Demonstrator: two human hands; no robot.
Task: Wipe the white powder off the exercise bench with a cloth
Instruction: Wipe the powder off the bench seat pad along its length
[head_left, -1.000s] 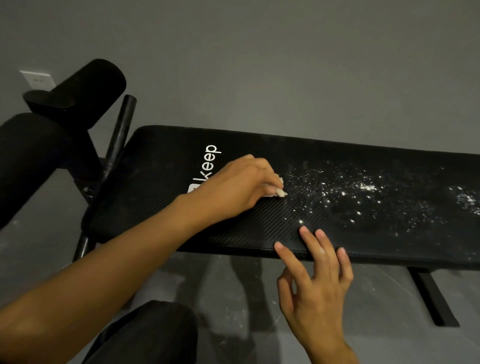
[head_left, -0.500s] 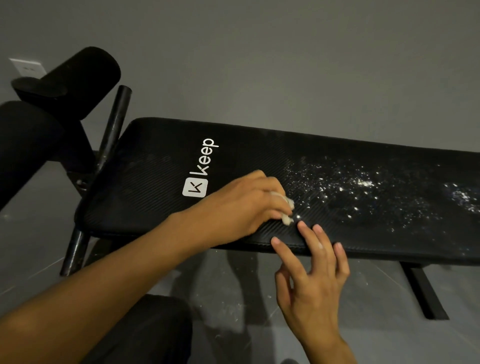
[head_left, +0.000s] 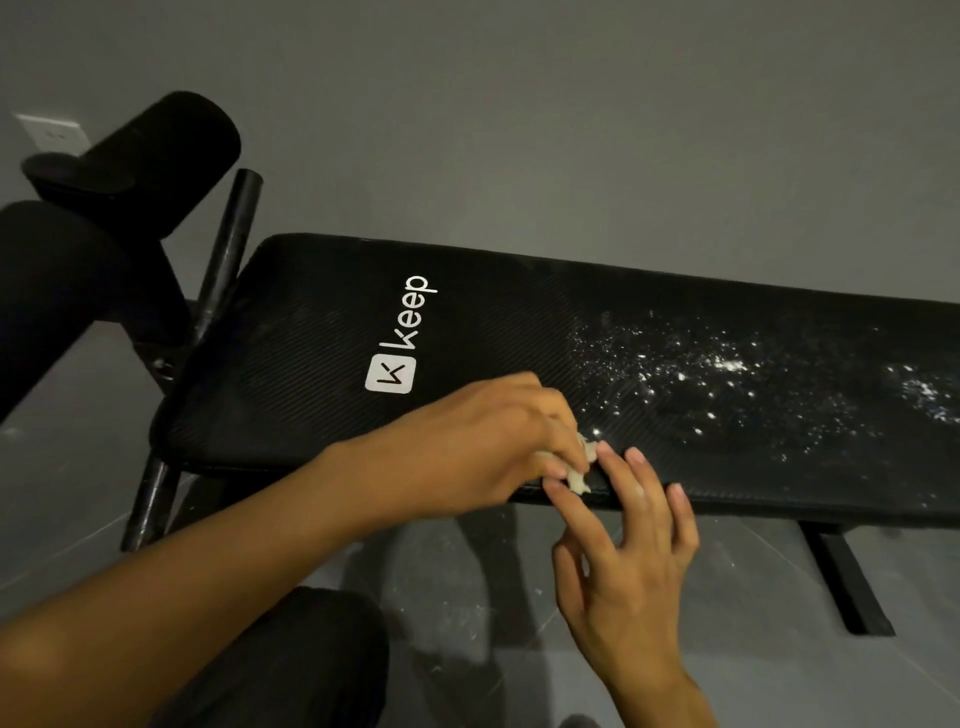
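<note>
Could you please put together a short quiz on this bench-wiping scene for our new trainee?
1. True or false: there is white powder on the bench pad.
2. Fill in: the right hand lays straight fingers on the pad's ____ edge.
3. Which hand grips the cloth? A. left hand B. right hand C. neither
Key: 1 true; 2 near; 3 A.
</note>
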